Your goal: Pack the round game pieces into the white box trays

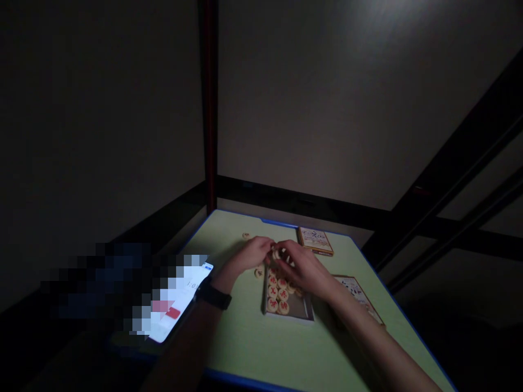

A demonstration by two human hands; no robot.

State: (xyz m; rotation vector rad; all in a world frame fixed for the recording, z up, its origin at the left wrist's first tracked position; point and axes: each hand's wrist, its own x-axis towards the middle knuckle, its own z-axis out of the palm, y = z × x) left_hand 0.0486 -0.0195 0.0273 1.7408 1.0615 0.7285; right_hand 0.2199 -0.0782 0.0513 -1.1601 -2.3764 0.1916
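Note:
Over the far end of a shallow box tray [295,317], my two hands meet at their fingertips. A round pale Chinese chess piece [277,254] shows between them, in the pinched fingers of my right hand [301,264]. My left hand [258,251], with a dark watch band on its wrist, has its fingers drawn together beside the piece; what they hold is hidden. Inside the tray lie several Chinese chess pieces [273,293] with red characters, partly covered by my right hand. Two loose pieces, one near [259,273] and one farther [245,236], lie left of the tray.
A lit phone [180,305] lies at the left edge of the pale green, blue-rimmed table [241,348]. One printed box [315,240] sits at the back right; another printed box or lid [363,299] is partly behind my right forearm. Dim walls stand beyond the table.

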